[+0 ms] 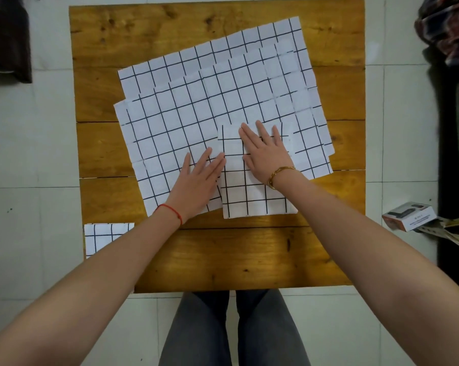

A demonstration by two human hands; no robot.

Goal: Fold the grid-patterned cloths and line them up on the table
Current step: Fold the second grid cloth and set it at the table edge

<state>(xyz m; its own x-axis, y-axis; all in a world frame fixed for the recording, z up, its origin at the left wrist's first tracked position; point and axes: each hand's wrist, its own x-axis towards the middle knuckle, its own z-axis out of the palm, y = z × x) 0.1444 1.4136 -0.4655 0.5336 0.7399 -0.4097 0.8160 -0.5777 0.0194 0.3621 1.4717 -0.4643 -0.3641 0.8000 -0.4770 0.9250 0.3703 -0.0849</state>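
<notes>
Two hands lie flat, fingers straight and slightly spread, gripping nothing, on white cloth printed with a black grid. The right hand (265,154) presses palm-down on the upper half of a folded white grid-patterned cloth (252,194), a small upright rectangle whose lower edge rests on the bare wood of the square orange-brown plank table (223,260). A gold bracelet (278,175) circles that wrist. The left hand (196,180) rests just left of the folded cloth, its fingertips touching the folded cloth's left edge, its palm on the spread sheets beneath; a thin red string bracelet (170,211) circles its wrist.

Under and behind the folded cloth lies a pile of unfolded white grid-patterned cloths (210,96), stacked askew and tilted, reaching toward the table's far right corner. How many sheets make up the pile cannot be told. Well to the left of the folded cloth, at the table's near left edge, sits a second folded grid-patterned cloth (104,237), partly hidden by the left forearm.

Both bare forearms reach in from the near edge, above grey trouser legs (223,334) on pale floor tiles (12,154). Right of the table, on the floor, lies a small printed cardboard box (408,216).
</notes>
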